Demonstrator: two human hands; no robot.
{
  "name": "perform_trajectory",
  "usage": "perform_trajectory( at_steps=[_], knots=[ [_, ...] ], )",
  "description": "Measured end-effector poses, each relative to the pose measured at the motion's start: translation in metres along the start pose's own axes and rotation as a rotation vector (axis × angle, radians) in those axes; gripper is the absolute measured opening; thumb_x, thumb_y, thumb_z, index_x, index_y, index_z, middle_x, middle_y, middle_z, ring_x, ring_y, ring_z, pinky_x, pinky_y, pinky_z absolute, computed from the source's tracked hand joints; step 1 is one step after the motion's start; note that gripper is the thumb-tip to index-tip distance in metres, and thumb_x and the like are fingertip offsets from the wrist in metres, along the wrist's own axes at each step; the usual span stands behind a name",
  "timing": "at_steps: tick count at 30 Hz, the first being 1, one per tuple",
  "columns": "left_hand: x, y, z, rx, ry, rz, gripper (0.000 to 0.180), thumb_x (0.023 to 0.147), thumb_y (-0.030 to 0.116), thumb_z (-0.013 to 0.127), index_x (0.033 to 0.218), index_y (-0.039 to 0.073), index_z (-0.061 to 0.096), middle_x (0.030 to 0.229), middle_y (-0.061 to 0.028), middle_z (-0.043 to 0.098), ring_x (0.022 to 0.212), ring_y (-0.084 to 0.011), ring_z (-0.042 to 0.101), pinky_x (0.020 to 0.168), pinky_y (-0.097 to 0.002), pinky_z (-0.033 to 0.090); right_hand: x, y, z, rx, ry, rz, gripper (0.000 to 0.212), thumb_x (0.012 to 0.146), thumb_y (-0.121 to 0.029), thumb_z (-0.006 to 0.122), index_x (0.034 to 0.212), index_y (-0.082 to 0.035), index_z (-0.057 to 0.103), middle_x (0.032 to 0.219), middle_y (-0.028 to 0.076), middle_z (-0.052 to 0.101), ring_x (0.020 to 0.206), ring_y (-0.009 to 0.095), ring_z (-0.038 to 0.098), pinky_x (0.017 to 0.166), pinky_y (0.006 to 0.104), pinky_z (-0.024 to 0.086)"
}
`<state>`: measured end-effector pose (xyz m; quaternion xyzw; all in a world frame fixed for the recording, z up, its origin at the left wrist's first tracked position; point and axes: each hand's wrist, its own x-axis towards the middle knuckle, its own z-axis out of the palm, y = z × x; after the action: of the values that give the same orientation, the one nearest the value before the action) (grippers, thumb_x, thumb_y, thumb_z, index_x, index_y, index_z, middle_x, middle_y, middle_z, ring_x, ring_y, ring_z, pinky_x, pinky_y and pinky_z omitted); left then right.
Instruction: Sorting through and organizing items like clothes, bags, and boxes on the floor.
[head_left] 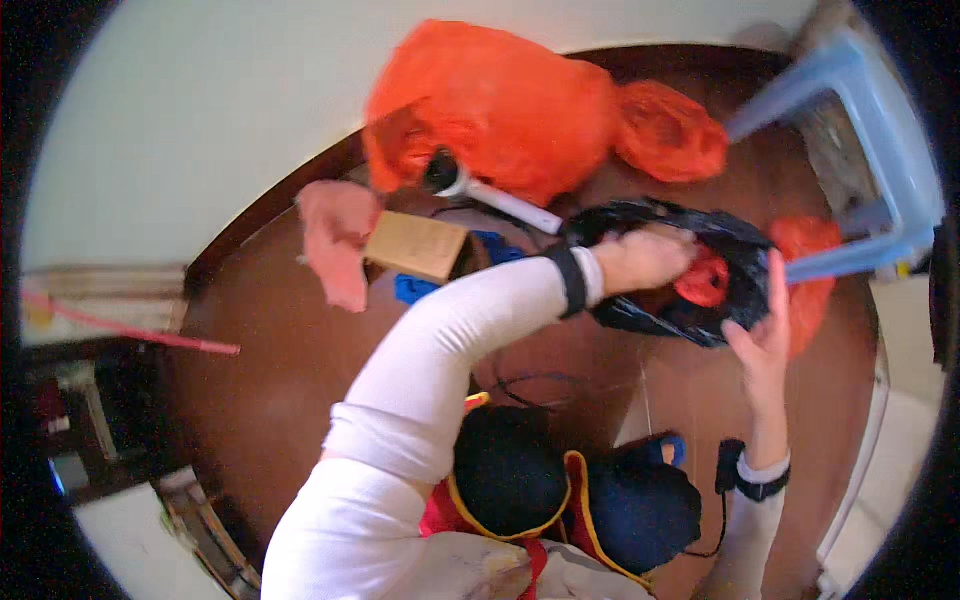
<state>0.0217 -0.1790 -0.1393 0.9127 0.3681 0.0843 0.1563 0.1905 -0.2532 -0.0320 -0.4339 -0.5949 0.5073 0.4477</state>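
A black plastic bag [735,235] stands on the floor ahead of me with its mouth spread wide. Inside it shows a crumpled red plastic bundle [703,278]. My left hand [648,258] reaches over the bag's left edge into the opening, its fingers curled; whatever they hold is hidden. At the bag's right edge, my right hand [765,335] grips the rim, with the thumb on the near side and the fingers stretched along the outside.
Large orange plastic bags [500,110] lie by the wall, with a white-handled black-headed tool [505,205] before them. Left are a cardboard box [417,246], pink cloth [340,240] and blue material [413,289]. A light-blue plastic stool [880,130] stands right, near another orange bag [808,240].
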Motion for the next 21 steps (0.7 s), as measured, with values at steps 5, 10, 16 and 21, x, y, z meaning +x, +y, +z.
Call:
perform_trajectory(
  at_steps=[5,10,16,21],
  knots=[
    [-0.034,0.035,-0.043,-0.140,0.079,0.080,0.049,0.069,0.014,0.057,0.116,0.008,0.047,0.132,-0.0198,0.031,0.111,-0.0368,0.044,0.089,-0.0450,0.040,-0.004,-0.026,0.003,0.071,0.107,0.085,0.083,0.062,0.006,0.055,0.136,0.000,0.018,0.138,0.011,0.024,0.126,0.021,0.027,0.104,0.0325,0.020],
    [-0.047,0.052,-0.061,-0.137,0.194,-0.023,0.050,0.071,0.012,0.055,0.119,0.010,0.043,0.128,-0.0200,0.036,0.105,-0.0344,0.047,0.082,-0.0432,0.042,0.017,-0.010,-0.045,-0.062,0.092,-0.004,0.082,0.057,0.008,0.047,0.135,0.000,0.021,0.138,0.008,0.026,0.125,0.020,0.029,0.104,0.0318,0.021],
    [-0.109,0.038,-0.064,-0.265,0.201,0.248,0.041,0.064,0.013,0.058,0.105,0.010,0.050,0.113,-0.0121,0.047,0.094,-0.0254,0.051,0.074,-0.0381,0.041,0.033,-0.031,-0.035,-0.090,0.159,0.059,0.079,0.060,0.005,0.046,0.136,-0.003,0.023,0.134,0.013,0.031,0.121,0.023,0.033,0.102,0.0320,0.024],
    [-0.193,-0.019,-0.074,-0.270,0.198,-0.074,0.045,0.060,0.011,0.062,0.104,0.011,0.052,0.108,-0.0085,0.048,0.102,-0.0262,0.046,0.080,-0.0412,0.038,0.052,-0.034,-0.038,-0.247,0.115,0.074,0.074,0.065,0.003,0.045,0.136,-0.005,0.024,0.137,0.010,0.027,0.124,0.021,0.030,0.102,0.0318,0.024]
  ],
)
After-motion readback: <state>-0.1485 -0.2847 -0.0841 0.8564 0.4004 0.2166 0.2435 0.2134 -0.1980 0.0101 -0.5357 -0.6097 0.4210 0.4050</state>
